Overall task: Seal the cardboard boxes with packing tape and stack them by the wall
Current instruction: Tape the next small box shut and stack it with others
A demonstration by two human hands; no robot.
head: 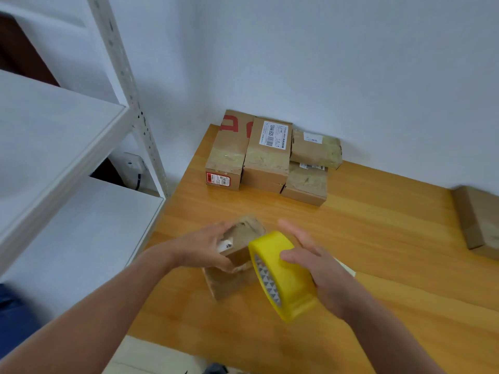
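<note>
Sealing step: right hand (321, 276) grips tape (286, 282), thumb on outer face, fingers behind, near table (378, 238) front edge. Left hand (199, 249) curls fingers round small box (243, 233) above second box (224, 284), contact unclear. Next move likely needs tape end freed and laid on the seam. Taped stack (267, 157) sits at far left corner

Both forearms outstretched; left grip (205, 247) clasped, right grip (321, 271) loosely curled.
</note>
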